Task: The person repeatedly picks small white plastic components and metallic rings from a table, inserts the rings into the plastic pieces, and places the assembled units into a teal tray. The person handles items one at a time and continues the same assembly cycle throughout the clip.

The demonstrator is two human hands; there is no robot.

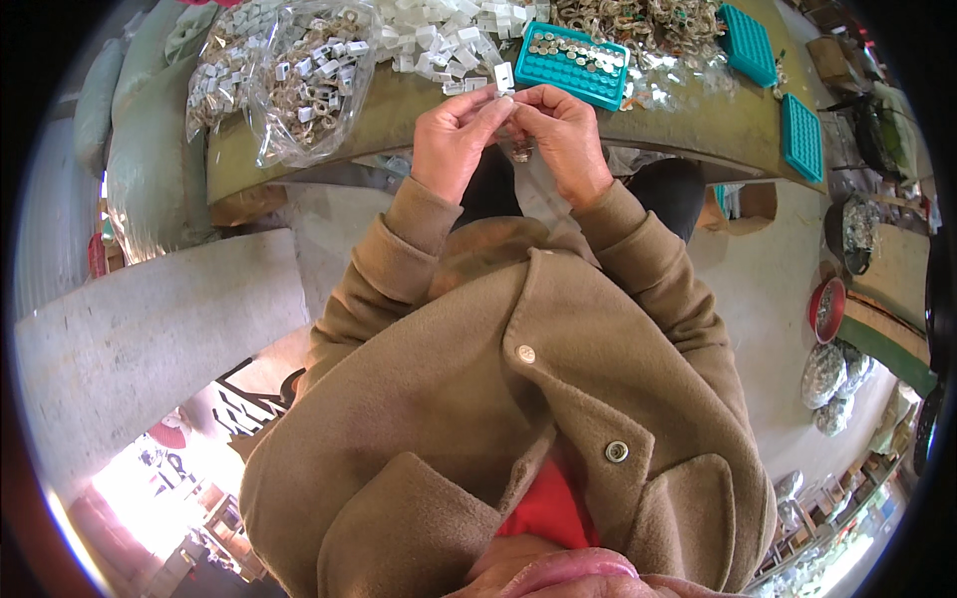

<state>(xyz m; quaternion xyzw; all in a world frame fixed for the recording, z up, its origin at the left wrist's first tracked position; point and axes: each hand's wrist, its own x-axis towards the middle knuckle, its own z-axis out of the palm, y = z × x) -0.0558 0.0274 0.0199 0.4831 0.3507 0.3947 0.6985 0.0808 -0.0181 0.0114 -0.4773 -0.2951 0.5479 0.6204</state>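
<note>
My left hand (457, 145) and my right hand (561, 143) meet above the near edge of the table, fingertips pinched together. A small white plastic housing (503, 77) stands up from the fingertips of my left hand. My right hand's thumb and forefinger close tightly beside it; what lies between them is hidden. Just below the hands hangs a small brownish coiled piece (521, 152), and what it is attached to cannot be made out. Beyond my right hand sits a teal tray (604, 98) with round silvery discs in several of its hollows.
Loose white housings (439, 40) are heaped behind my left hand. A clear bag (311, 85) of brownish coils with white parts lies at left. Brownish pieces (648, 20) pile up at the back. Two more teal trays, one upright-leaning (748, 45), one nearer (801, 138), lie at right.
</note>
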